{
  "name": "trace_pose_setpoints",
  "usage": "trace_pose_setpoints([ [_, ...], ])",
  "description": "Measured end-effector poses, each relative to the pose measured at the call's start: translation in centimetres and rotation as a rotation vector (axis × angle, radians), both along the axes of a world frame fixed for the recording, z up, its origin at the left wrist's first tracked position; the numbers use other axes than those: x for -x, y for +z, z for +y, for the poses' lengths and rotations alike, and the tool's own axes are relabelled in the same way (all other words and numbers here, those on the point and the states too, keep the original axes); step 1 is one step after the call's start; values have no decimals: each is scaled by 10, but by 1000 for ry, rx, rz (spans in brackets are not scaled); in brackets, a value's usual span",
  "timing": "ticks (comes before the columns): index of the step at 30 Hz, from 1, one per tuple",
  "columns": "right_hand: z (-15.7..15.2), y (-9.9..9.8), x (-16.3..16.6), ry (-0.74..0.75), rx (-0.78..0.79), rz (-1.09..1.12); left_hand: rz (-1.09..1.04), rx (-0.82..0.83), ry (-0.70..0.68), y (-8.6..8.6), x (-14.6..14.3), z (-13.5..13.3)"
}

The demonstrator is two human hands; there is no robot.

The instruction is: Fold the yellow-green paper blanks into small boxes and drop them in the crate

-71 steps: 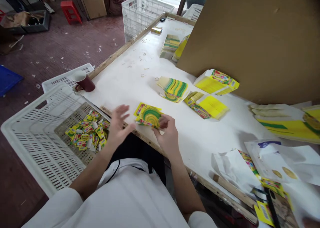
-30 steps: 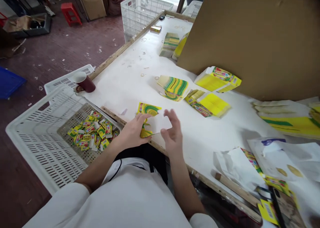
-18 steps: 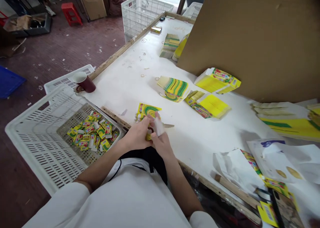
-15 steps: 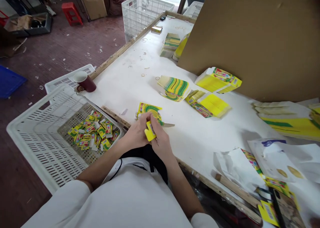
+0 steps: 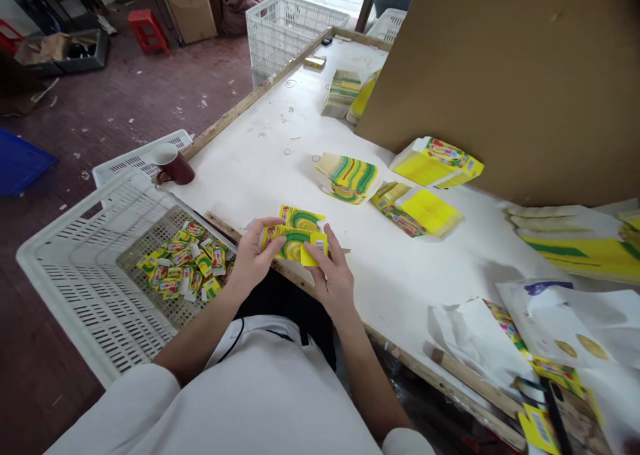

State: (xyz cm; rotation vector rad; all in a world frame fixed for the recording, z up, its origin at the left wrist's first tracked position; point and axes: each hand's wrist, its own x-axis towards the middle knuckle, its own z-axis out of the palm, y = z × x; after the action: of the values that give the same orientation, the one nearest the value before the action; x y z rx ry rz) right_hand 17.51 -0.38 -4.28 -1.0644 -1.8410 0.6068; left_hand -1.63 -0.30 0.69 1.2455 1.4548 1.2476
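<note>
Between my two hands is a small yellow and green printed carton [image 5: 293, 245], held level over the table's near edge. My left hand [image 5: 257, 258] grips its left end, thumb on the printed face. At the other end, my right hand [image 5: 335, 275] pinches the yellow flap with the barcode. Just beyond it another flat printed carton [image 5: 303, 216] lies on the white table [image 5: 250, 155]. Partly behind my right hand, the tip of a thin brownish piece shows on the tabletop. Further off sits a fanned stack of flat cartons [image 5: 349, 175].
A white plastic crate [image 5: 65, 262] with many small folded boxes [image 5: 183, 262] stands at my left. A dark red mug [image 5: 175, 165] rests at the table corner. More carton stacks [image 5: 423, 208], a large cardboard sheet [image 5: 500, 95] and a phone [image 5: 575, 412] are to the right.
My hands have moved apart from their close clasp. The carton, earlier mostly hidden in them with a yellow flap showing, now lies face up between them.
</note>
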Motion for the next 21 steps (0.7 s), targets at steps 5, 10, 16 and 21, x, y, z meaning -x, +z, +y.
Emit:
trace_pose_setpoints([
  [5,7,20,-10,226,95,18,-4,22,59,-2,-7,2],
  [10,9,22,7,30,155,89,126,-33,22,-4,-4,-3],
  [16,29,-7,7,-193,94,-40,820,7,420,19,94,-14],
  [21,39,-19,3,-212,117,-240,961,31,523,12,132,-22],
])
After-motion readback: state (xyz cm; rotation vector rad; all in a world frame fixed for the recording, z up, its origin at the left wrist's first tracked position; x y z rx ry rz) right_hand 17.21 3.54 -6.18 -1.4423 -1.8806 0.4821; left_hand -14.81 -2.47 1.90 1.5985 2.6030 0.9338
